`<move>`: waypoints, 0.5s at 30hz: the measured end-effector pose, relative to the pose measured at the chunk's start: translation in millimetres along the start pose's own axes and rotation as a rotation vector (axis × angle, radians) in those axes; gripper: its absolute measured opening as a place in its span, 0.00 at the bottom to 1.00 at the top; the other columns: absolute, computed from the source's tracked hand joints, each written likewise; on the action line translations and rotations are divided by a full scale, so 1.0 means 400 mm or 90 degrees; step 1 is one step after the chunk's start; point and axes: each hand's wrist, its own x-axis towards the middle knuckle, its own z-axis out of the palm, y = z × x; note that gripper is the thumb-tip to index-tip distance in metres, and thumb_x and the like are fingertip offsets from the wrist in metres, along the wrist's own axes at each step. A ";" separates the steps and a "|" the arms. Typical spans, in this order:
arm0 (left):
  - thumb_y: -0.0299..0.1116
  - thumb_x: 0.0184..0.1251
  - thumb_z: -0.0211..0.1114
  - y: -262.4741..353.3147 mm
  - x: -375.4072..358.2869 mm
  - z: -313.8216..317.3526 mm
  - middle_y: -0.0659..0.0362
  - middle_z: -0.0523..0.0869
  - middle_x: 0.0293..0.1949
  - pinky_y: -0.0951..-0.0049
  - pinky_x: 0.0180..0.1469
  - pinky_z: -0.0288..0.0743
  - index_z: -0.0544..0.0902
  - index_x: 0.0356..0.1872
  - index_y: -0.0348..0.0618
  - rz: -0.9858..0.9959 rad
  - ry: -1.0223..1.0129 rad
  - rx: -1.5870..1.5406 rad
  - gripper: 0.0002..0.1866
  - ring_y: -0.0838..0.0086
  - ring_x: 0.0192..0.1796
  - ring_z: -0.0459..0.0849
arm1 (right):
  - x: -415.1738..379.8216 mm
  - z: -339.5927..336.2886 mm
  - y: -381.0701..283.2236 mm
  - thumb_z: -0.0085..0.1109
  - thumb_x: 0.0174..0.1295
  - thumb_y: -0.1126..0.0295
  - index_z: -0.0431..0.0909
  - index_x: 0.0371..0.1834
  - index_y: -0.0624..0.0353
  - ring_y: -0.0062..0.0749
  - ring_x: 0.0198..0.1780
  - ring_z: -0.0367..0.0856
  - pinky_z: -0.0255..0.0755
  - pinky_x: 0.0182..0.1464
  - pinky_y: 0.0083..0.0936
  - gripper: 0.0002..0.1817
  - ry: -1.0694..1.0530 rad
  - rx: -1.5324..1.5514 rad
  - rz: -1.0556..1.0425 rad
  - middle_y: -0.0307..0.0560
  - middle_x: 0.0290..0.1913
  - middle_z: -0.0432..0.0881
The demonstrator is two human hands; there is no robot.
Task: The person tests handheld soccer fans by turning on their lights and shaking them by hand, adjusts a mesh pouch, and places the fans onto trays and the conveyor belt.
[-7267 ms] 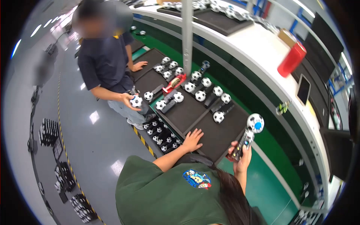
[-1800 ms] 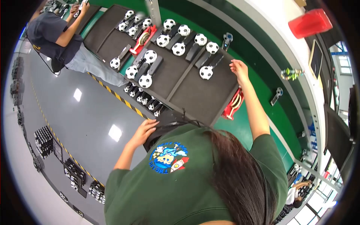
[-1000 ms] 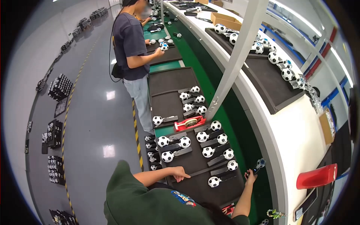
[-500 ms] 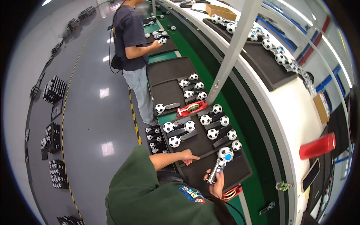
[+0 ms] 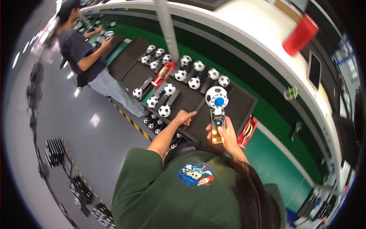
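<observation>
My right hand (image 5: 228, 138) is closed around the clear handle of a soccer-ball device (image 5: 216, 98). Its ball head is black and white with a blue disc, and the handle glows orange below a small lit display. My thumb rests on the handle front. My left hand (image 5: 184, 118) hovers at or touches the near part of a dark tray (image 5: 238, 108), index finger stretched out, the others partly curled, holding nothing. More soccer-ball devices with dark handles lie in this tray, among them one (image 5: 164, 110) near my left hand and one (image 5: 224, 81) beyond the held device.
Red tape dispensers (image 5: 248, 131) (image 5: 163, 74) sit at both ends of the tray. A metal post (image 5: 166, 30) rises behind it. A co-worker (image 5: 85, 53) stands at the left, holding a similar device. A red bottle (image 5: 301, 35) and a phone (image 5: 314, 70) are on the white shelf.
The view has turned, shifting the bench leftward in the picture. The held device now stands more upright in my right hand, and its handle has lit up orange. My left index finger remains extended.
</observation>
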 end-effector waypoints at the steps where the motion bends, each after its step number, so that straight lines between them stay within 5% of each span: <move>1: 0.59 0.54 0.68 -0.001 -0.007 0.003 0.56 0.76 0.12 0.79 0.13 0.67 0.76 0.13 0.38 0.006 0.005 -0.003 0.31 0.72 0.10 0.75 | -0.011 0.008 -0.012 0.50 0.67 0.66 0.55 0.60 0.61 0.38 0.33 0.80 0.75 0.34 0.25 0.23 -0.008 -0.013 -0.023 0.60 0.44 0.77; 15: 0.56 0.56 0.67 0.016 -0.021 0.012 0.58 0.75 0.11 0.80 0.14 0.68 0.75 0.12 0.38 0.030 0.040 0.018 0.29 0.74 0.11 0.74 | -0.108 -0.016 -0.034 0.45 0.68 0.70 0.54 0.60 0.61 0.35 0.34 0.80 0.76 0.36 0.25 0.21 0.051 -0.064 -0.084 0.59 0.45 0.77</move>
